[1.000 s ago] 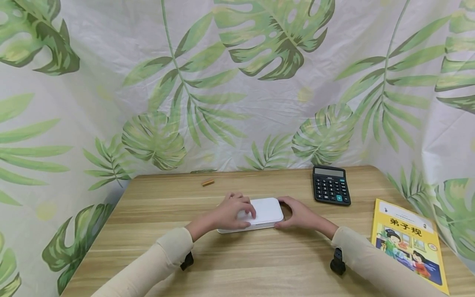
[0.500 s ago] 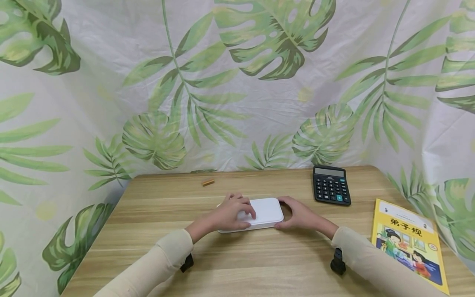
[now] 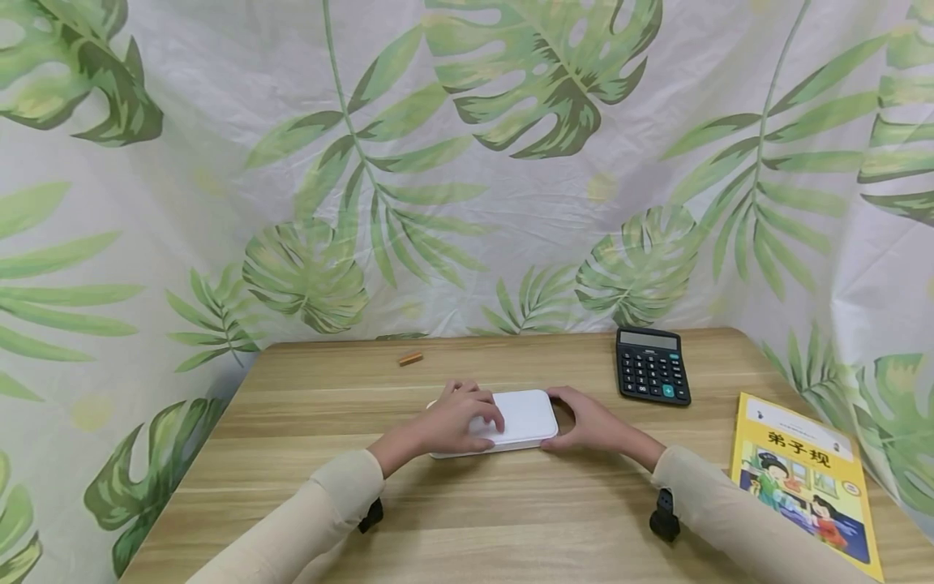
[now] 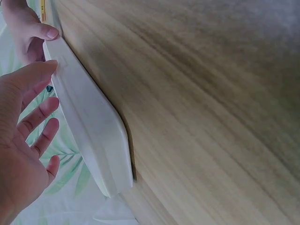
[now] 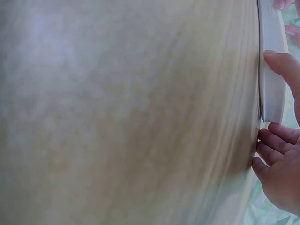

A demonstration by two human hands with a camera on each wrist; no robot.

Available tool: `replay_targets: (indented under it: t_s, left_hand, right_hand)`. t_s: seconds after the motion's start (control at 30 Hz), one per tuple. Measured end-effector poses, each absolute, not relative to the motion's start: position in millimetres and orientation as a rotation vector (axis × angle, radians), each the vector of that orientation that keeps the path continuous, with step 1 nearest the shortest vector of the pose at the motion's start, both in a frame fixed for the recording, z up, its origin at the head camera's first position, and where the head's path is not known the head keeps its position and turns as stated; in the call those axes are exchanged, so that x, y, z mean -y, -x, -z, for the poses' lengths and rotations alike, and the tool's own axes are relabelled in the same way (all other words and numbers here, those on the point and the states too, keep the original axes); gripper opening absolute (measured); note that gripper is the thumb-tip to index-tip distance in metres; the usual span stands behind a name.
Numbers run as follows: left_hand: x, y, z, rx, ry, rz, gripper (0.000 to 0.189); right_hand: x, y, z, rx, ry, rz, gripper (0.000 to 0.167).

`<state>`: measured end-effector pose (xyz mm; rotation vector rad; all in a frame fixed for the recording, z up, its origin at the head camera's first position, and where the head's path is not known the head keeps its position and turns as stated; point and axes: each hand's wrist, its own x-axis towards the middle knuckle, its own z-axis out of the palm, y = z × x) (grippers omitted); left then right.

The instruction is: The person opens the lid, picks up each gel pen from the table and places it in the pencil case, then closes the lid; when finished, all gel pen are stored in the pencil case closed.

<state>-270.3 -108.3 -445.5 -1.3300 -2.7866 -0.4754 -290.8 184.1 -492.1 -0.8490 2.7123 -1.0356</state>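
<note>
A flat white box with rounded corners and a seam along its side lies on the wooden table. My left hand rests over its left half, fingers bent and spread across the top. In the left wrist view, the thumb of that left hand touches the box's near top edge. At the right end, my right hand holds the box, thumb at the front corner and fingers around the far corner. The right wrist view shows the right hand's thumb on the box's side and its fingers by the end.
Behind the box, a small orange-brown stick lies on the table. A black calculator sits at the back right. A yellow picture book lies at the right edge, beside the right sleeve. A leaf-patterned cloth hangs behind the table.
Both hands and the box stay in place. Only a very slight shift of the head view shows.
</note>
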Motion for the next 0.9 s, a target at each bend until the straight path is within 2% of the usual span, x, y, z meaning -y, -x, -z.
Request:
replay_targets:
  t_s: [0.9]
  left_hand:
    - [105.4,268.4,445.0,2.806,1.311,0.499,0.017]
  right_hand:
    - [-187.3,291.0,484.4,-2.691,0.866,1.013,0.084]
